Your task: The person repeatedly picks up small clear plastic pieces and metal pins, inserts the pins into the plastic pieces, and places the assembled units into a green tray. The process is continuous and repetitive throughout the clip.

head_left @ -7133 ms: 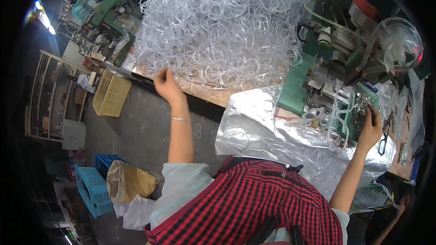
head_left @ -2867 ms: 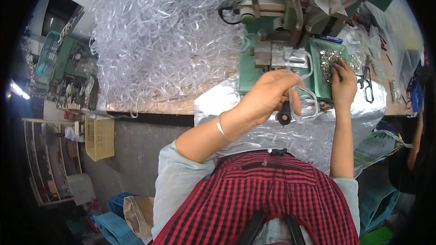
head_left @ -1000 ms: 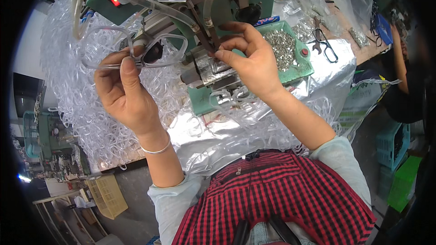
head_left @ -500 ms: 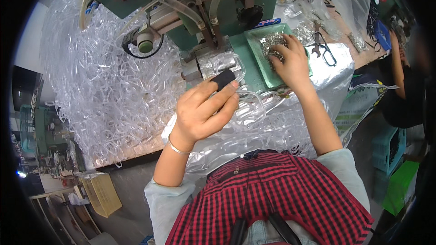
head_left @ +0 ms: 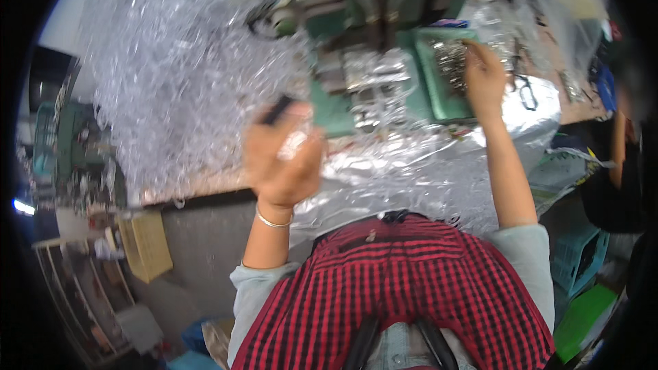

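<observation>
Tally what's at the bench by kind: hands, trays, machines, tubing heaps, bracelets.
Hands: 2, left hand and right hand
Green tray of small metal parts: 1
Green machine: 1
Heap of clear tubing: 1
Bracelet: 1
Total: 6

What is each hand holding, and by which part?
Left hand grips a small dark-tipped piece; the blur hides where. Right hand rests in the green tray; any hold is unclear.

Clear plastic tubing (head_left: 178, 75) piled at ten o'clock; green machine (head_left: 343, 106) and green tray (head_left: 428, 96) at one; silvery foil sheet (head_left: 411, 178); red-and-black checked shirt (head_left: 397, 294) at six.
</observation>
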Demonstrator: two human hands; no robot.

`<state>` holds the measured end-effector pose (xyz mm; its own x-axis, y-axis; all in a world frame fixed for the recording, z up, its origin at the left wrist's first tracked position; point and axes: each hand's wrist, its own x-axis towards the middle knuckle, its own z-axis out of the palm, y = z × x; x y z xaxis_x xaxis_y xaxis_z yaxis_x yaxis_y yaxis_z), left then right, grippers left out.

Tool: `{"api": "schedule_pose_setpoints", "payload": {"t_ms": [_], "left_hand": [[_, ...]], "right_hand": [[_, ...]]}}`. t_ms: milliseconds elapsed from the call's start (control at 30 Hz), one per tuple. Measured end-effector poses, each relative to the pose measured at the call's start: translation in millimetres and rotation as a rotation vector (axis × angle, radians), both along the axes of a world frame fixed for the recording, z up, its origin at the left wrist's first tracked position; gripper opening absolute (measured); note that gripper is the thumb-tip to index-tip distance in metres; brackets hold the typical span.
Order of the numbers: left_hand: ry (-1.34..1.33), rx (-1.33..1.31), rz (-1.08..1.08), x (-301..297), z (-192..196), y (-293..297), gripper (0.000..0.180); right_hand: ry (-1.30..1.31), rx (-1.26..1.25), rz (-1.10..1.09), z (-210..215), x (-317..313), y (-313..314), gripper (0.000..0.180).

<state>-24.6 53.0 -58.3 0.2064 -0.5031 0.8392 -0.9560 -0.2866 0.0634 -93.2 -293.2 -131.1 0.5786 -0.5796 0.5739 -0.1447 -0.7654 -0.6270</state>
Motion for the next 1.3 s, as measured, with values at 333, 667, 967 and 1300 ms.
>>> {"api": "schedule_pose_setpoints", "payload": {"t_ms": [333,667,967,1300], "left_hand": [[0.652,0.116,0.401,27,-29,52,0.015],[0.774,0.563,0.559,-1,-61,16,0.023],[0.779,-0.339,0.209,32,-28,16,0.013],[0.555,-0.684,-0.499,41,57,-35,0.016]], "right_hand": [[-0.501,0.875,0.114,-15,16,18,0.023],[-0.123,0.417,0.014,3,-34,28,0.017],[-0.186,0.611,0.566,85,23,83,0.030],[-0.275,0.902,0.597,92,30,106,0.056]]}}
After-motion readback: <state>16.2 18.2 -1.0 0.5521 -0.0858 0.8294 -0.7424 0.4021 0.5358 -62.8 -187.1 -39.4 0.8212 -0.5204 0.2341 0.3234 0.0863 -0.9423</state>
